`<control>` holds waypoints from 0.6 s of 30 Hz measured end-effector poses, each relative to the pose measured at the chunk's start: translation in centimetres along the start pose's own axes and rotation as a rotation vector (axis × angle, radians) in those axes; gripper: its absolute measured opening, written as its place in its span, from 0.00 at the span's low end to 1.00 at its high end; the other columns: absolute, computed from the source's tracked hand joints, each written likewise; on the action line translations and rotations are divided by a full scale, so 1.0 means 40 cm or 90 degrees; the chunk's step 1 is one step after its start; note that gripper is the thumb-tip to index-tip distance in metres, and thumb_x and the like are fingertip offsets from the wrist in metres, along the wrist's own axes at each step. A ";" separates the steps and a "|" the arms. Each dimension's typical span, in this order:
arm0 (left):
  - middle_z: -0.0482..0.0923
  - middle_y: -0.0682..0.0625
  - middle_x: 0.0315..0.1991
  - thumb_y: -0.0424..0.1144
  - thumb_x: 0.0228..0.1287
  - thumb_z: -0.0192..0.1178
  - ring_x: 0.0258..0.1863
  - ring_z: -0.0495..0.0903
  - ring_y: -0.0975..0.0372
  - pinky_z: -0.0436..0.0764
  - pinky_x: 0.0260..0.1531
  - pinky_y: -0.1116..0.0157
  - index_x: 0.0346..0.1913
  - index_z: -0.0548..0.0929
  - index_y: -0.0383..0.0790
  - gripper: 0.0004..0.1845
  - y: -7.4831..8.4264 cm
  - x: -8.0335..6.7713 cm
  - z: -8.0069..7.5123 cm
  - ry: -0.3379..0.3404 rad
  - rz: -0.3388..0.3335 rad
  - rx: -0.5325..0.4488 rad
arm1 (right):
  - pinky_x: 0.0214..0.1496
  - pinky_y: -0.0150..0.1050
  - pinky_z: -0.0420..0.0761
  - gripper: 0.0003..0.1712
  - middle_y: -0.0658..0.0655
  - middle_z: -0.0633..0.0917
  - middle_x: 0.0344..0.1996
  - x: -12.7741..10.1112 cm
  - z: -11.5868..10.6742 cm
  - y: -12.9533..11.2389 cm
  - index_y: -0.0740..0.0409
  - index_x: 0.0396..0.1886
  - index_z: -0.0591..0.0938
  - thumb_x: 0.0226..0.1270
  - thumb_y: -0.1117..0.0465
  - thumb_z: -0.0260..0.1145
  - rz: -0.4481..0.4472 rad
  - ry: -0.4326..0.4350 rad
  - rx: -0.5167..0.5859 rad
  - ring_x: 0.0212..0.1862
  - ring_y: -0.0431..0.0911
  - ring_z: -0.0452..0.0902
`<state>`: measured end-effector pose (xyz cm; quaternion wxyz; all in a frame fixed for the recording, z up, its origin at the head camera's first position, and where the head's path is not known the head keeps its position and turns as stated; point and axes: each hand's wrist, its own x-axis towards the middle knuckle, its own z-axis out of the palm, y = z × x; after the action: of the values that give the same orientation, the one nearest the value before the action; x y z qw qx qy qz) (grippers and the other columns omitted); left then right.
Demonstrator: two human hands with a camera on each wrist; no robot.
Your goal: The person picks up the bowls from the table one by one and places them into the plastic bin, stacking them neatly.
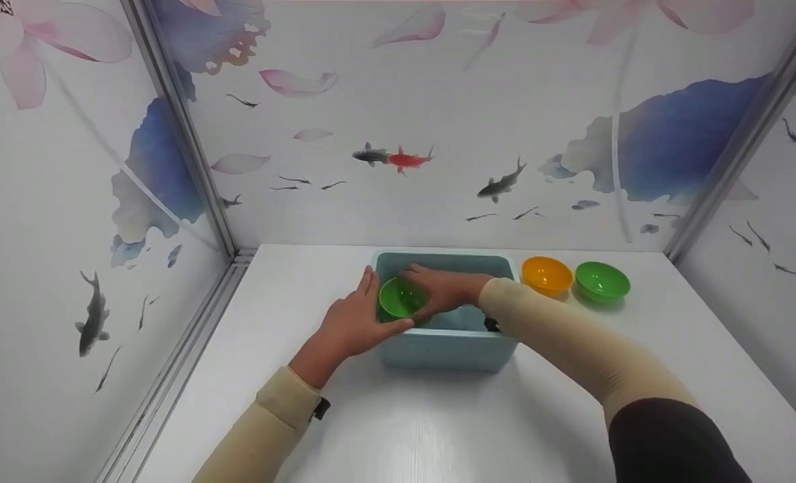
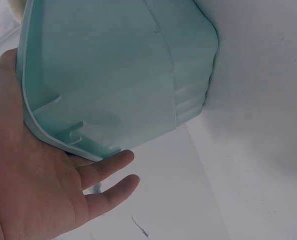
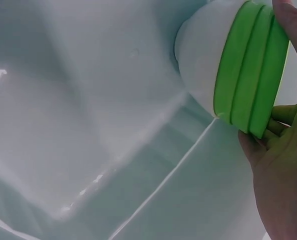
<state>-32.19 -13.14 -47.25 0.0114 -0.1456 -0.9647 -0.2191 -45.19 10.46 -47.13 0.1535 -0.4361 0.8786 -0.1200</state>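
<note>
A pale blue-green plastic bin [image 1: 448, 352] stands on the white table. Inside its left end my right hand [image 1: 446, 290] grips a green bowl [image 1: 396, 299] by the rim. In the right wrist view, several green rims [image 3: 251, 70] appear nested on top of a white rounded bowl [image 3: 201, 57]. Whether that lowest piece rests on the bin floor is hard to tell. My left hand [image 1: 354, 325] rests against the bin's front left corner, thumb along the front rim and fingers straight along the left side. In the left wrist view the left palm [image 2: 28, 185] lies against the bin's rim.
An orange bowl [image 1: 546, 276] and another green bowl [image 1: 602, 282] stand side by side to the right of the bin. White panels [image 1: 404, 201] printed with fish and petals enclose the table at the back and both sides.
</note>
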 end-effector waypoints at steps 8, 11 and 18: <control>0.44 0.40 0.91 0.83 0.67 0.56 0.77 0.74 0.41 0.76 0.71 0.40 0.90 0.48 0.34 0.68 -0.003 0.002 -0.002 0.003 0.005 0.000 | 0.78 0.54 0.72 0.65 0.57 0.68 0.77 -0.003 -0.005 -0.011 0.54 0.90 0.58 0.64 0.36 0.82 0.021 -0.004 -0.011 0.75 0.51 0.68; 0.45 0.40 0.91 0.83 0.67 0.56 0.76 0.75 0.41 0.76 0.71 0.39 0.90 0.47 0.34 0.68 -0.003 0.003 -0.003 0.004 0.004 0.000 | 0.79 0.55 0.71 0.66 0.57 0.68 0.79 0.000 -0.003 -0.009 0.54 0.90 0.58 0.63 0.35 0.82 0.030 -0.001 -0.010 0.77 0.51 0.66; 0.44 0.39 0.91 0.86 0.66 0.52 0.77 0.74 0.41 0.75 0.72 0.38 0.90 0.47 0.33 0.70 -0.002 -0.003 -0.002 0.001 0.009 0.004 | 0.80 0.56 0.70 0.67 0.57 0.66 0.81 0.000 -0.001 -0.011 0.54 0.90 0.58 0.63 0.33 0.82 0.035 -0.002 -0.007 0.79 0.52 0.64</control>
<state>-32.11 -13.26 -47.20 0.0140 -0.1522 -0.9643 -0.2162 -44.88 10.21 -46.96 0.1559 -0.4130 0.8905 -0.1102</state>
